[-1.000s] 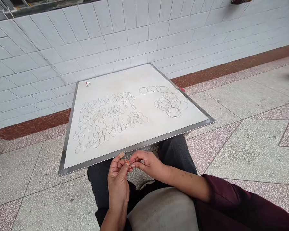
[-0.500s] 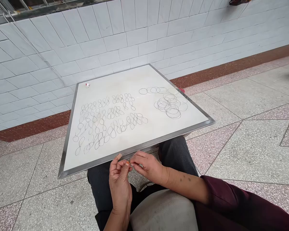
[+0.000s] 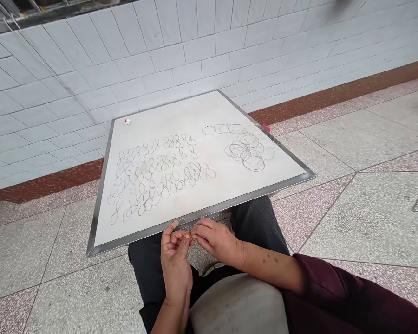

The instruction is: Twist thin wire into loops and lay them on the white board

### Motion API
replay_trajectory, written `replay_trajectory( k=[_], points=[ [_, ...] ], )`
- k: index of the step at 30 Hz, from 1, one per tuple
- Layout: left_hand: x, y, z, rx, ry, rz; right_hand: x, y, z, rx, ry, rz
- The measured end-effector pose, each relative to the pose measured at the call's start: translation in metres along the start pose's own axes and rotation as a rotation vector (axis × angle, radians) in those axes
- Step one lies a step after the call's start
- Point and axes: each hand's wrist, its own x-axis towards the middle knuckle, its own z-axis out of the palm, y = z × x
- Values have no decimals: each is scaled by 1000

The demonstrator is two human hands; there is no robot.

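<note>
My left hand [image 3: 177, 260] is closed in a pinch on a thin wire loop [image 3: 183, 220], just off the near edge of the white table [image 3: 181, 109]. My right hand [image 3: 216, 240] pinches the same loop close to the left fingertips. Part of the loop arches above the fingers; the rest is hidden between them. One left fingertip has a tan wrap. On the table's left half lie several wires twisted into figure-eights [image 3: 165, 191]. Plain round wire rings [image 3: 253, 163] overlap in a pile on the right half.
A small red and white object [image 3: 127, 122] sits at the table's far left corner. The table has a metal edge [image 3: 230, 205]. A tiled wall [image 3: 167, 60] stands behind it, and speckled floor [image 3: 334, 213] surrounds it.
The view has shifted slightly. Both hands stay pinched together at the near edge, and more of the wire loop shows above the left fingers.
</note>
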Motion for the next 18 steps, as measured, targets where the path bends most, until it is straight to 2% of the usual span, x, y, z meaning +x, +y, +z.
replay_trajectory(
  k=[3, 11, 18],
  points=[
    [-1, 1, 1, 37, -26, 25, 1, -2, -3, 23, 17, 28],
    [-7, 5, 0, 45, -64, 29, 0, -1, -5, -12, 110, -46],
    [-4, 4, -3, 45, -39, 49, 1, -3, -8, 6, 71, -68]
  ],
)
